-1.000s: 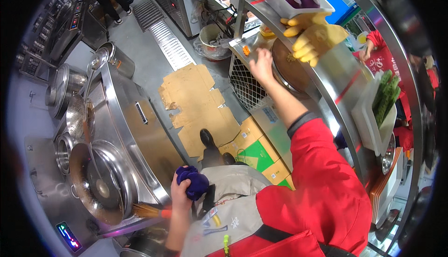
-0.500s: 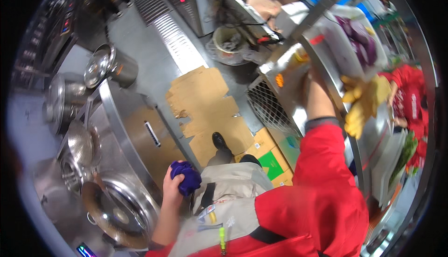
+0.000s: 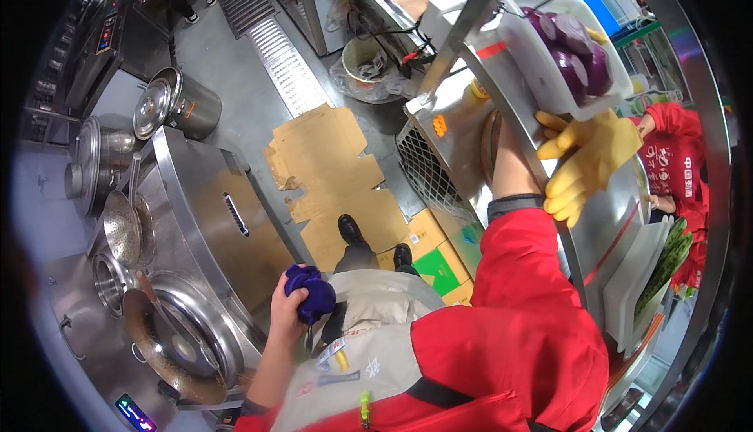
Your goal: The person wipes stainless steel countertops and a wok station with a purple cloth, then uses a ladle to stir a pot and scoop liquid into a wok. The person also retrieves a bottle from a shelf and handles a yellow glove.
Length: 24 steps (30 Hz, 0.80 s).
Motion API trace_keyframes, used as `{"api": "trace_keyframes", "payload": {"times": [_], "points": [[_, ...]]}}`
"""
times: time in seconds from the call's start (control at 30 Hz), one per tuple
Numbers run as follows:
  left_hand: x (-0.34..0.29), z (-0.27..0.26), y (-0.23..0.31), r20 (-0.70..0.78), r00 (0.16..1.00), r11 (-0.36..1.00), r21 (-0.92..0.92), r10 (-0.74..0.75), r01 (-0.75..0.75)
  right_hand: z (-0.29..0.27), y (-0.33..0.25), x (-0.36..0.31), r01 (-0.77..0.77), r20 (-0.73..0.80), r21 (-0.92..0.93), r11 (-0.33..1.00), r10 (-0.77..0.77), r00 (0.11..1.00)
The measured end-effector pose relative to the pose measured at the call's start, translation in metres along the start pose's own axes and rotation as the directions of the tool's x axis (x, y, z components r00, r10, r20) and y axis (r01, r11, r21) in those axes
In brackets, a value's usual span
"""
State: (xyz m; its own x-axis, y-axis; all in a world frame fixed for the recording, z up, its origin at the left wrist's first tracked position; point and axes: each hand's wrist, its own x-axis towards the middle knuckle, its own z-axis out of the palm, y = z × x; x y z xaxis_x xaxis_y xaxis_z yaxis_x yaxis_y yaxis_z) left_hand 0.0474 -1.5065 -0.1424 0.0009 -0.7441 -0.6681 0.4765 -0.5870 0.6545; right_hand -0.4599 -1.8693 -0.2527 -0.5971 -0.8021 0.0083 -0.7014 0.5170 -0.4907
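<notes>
My left hand (image 3: 284,308) is closed round a bunched purple cloth (image 3: 310,295), held in front of my apron at the left. My right forearm (image 3: 514,167), in a red sleeve, reaches forward over a steel counter (image 3: 455,145) and under a raised steel shelf. The shelf's edge hides that hand and its fingers, so what it touches does not show. Beside the forearm, part of a round brown rim (image 3: 488,145) shows on the counter. Yellow rubber gloves (image 3: 584,161) hang over the shelf edge, right of the forearm.
A white tub (image 3: 541,79) of purple onions stands on the shelf. At the left are a wok (image 3: 153,346) and a steel stove side (image 3: 227,220). Flattened cardboard (image 3: 333,173) covers the floor ahead. Another person in red (image 3: 674,149) stands beyond the shelf.
My view has shifted slightly, so the surroundings sit a little further left. My right arm stays stretched under the shelf, and the purple cloth remains in my left hand.
</notes>
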Motion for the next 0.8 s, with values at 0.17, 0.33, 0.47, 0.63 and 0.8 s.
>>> {"api": "trace_keyframes", "payload": {"times": [0.17, 0.33, 0.47, 0.63, 0.8], "points": [[-0.022, 0.011, -0.034, -0.009, 1.000, 0.999, 0.039, 0.019, -0.019, -0.006, 0.000, -0.006, -0.003, 0.012, 0.055, 0.999, 0.002, 1.000], [-0.036, 0.024, -0.045, -0.055, 0.998, 0.999, 0.030, 0.027, -0.025, -0.009, 0.000, -0.008, 0.001, 0.010, 0.098, 0.995, -0.002, 1.000], [-0.037, 0.031, -0.047, -0.073, 0.996, 0.996, 0.071, 0.059, -0.054, -0.008, 0.003, -0.012, 0.005, 0.001, 0.128, 0.992, -0.005, 1.000], [-0.027, 0.040, -0.045, -0.051, 0.997, 0.990, 0.128, 0.065, -0.058, -0.007, 0.008, -0.026, 0.012, -0.043, 0.178, 0.984, -0.004, 0.999], [-0.021, 0.051, -0.039, -0.014, 0.998, 0.988, 0.147, 0.058, -0.055, -0.013, 0.015, -0.066, 0.016, -0.104, 0.238, 0.971, 0.009, 0.995]]}}
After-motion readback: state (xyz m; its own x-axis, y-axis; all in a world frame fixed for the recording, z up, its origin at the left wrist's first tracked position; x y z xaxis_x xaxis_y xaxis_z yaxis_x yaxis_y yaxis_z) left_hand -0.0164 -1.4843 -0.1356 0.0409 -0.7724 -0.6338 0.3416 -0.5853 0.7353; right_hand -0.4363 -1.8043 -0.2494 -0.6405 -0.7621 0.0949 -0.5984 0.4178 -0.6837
